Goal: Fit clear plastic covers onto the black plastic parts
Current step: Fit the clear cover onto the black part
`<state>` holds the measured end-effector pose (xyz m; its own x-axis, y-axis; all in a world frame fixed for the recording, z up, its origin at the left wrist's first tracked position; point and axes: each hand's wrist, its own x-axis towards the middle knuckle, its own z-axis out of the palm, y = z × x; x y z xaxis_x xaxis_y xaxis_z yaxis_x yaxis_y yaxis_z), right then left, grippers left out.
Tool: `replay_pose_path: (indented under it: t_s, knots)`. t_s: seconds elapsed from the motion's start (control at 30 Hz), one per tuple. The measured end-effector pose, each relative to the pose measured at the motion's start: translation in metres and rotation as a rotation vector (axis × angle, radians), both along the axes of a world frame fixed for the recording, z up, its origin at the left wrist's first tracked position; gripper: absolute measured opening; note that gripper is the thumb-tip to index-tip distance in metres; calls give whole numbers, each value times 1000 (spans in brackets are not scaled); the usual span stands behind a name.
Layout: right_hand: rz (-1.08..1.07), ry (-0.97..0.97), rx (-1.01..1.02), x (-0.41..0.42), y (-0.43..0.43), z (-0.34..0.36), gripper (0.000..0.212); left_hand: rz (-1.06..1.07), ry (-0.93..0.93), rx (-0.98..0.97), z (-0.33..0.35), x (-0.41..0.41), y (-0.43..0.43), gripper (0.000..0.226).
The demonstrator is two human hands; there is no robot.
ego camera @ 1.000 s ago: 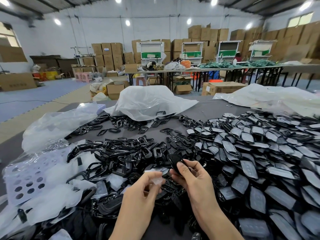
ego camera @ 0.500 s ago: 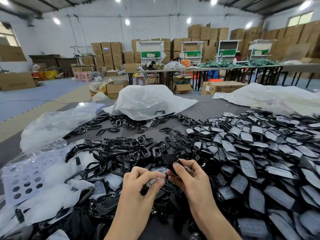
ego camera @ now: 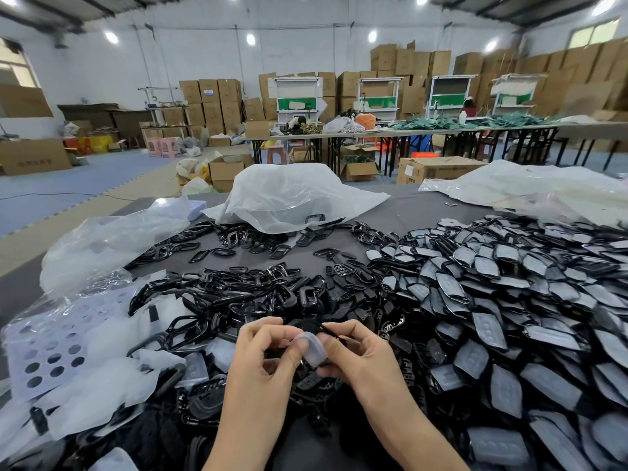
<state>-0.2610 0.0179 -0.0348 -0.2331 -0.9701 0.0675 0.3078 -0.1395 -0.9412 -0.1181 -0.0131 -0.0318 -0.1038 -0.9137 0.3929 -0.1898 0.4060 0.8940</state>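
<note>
Near centre, above a black heap (ego camera: 238, 300): pinching cover (ego camera: 313, 350) in left grip (ego camera: 265, 355), part (ego camera: 307, 325) in right grip (ego camera: 360, 355); cover lengthwise far-left to near-right.

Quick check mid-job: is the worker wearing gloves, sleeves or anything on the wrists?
No. The left hand and right hand are bare, with no gloves, rings or tape in view. Neither wrist shows a watch or band. The forearms show no sleeves down to the frame's bottom edge.
</note>
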Motion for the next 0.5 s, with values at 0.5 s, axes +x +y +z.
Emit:
replay_pose_path:
  t_s: [0.5]
  knots:
    - [46, 11, -57, 8, 4, 6, 32, -119, 262, 146, 1, 1, 0, 20]
